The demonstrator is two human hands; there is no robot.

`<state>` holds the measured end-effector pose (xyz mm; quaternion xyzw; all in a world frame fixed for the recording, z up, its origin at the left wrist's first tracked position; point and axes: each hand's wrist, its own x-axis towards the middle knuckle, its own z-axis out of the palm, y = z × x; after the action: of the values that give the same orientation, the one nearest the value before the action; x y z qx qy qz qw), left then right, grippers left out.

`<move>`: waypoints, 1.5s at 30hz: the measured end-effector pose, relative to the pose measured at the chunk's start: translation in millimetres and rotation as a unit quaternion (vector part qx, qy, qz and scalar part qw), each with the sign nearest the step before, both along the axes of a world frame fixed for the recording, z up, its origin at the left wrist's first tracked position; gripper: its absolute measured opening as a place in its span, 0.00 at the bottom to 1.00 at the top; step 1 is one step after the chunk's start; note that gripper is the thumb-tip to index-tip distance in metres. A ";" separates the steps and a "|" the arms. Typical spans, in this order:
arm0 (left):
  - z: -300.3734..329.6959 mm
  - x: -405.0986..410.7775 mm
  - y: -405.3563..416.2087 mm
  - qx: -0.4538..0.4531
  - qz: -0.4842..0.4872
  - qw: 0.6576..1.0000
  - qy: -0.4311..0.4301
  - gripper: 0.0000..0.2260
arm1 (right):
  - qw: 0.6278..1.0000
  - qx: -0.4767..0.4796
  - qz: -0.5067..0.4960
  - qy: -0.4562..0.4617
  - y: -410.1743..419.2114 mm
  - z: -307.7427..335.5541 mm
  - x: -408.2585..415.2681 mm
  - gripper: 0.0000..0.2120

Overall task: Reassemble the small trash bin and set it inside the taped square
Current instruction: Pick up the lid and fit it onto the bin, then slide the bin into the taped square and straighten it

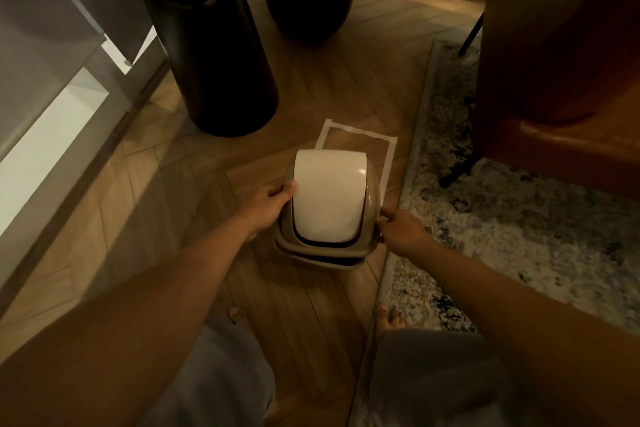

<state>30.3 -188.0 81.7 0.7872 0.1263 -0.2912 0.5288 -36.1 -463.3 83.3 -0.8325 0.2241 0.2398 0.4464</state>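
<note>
- While both arms reach forward and down, the small trash bin (325, 215) sits between the 2 hands, over the herringbone wood floor (304, 80).
- Left hand (268, 203) is on the bin's left flank, thumb pressed against the edge of the cream swing lid (327, 194), its grip closed on the bin's tan collar.
- Right hand (401, 229) is at the bin's right side, fingers curled and pinching the rim there.
- That swing lid is seated in the tan top frame, a dark gap showing along its near edge.
- Below the frame, a second tan rim peeks out at the near side; I cannot tell whether the bin touches the floor or is lifted.
- Taped square (360, 135) lies just beyond: its far edge and right edge show clear, and the bin overlaps its near-left part.
- Patterned rug (502, 204) runs along the right, its edge just beside the tape.
- 2 dark rounded vases (207, 55) stand further back, and a brown leather chair (561, 45) sits on the rug.
- Bare toes (389, 317) show near the rug's edge.
</note>
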 end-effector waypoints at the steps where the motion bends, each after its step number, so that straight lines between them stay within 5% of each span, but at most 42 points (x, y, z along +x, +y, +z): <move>1: -3.4 -0.6 1.5 0.000 -0.007 1.000 0.011 0.28 | 1.000 0.007 0.000 0.011 1.2 -5.2 -2.0 0.18; 8: -10.6 -2.4 5.7 0.031 -0.048 0.998 0.029 0.31 | 0.996 0.028 0.000 0.083 7.2 -30.2 -8.5 0.23; 17: -32.9 -8.5 9.9 0.101 0.047 0.994 0.015 0.12 | 0.994 -0.002 0.017 0.106 7.0 -25.8 -7.1 0.22; 20: -40.7 -13.6 13.8 0.046 0.090 0.990 0.102 0.10 | 0.993 0.012 0.007 0.113 6.2 -29.7 -4.9 0.25; 33: -41.4 -8.6 20.1 -0.004 0.091 0.980 0.177 0.19 | 0.985 0.029 -0.001 0.172 -1.9 -23.9 5.2 0.21; 37: -26.9 0.9 24.5 0.139 0.034 0.990 0.005 0.29 | 0.997 -0.065 0.031 -0.008 -11.9 -19.2 18.6 0.28; 41: -17.9 5.0 4.6 0.087 -0.061 0.976 -0.191 0.33 | 0.968 -0.108 0.126 -0.189 3.0 -3.3 23.4 0.42; 45: -31.1 1.4 -18.2 0.036 -0.115 0.963 -0.240 0.31 | 0.945 -0.106 0.205 -0.231 24.2 -7.9 28.8 0.35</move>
<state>31.7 -206.3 50.7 0.8615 -0.0856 -0.1478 0.4781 -7.3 -439.1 75.3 -0.9354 -0.0363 0.1020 0.3367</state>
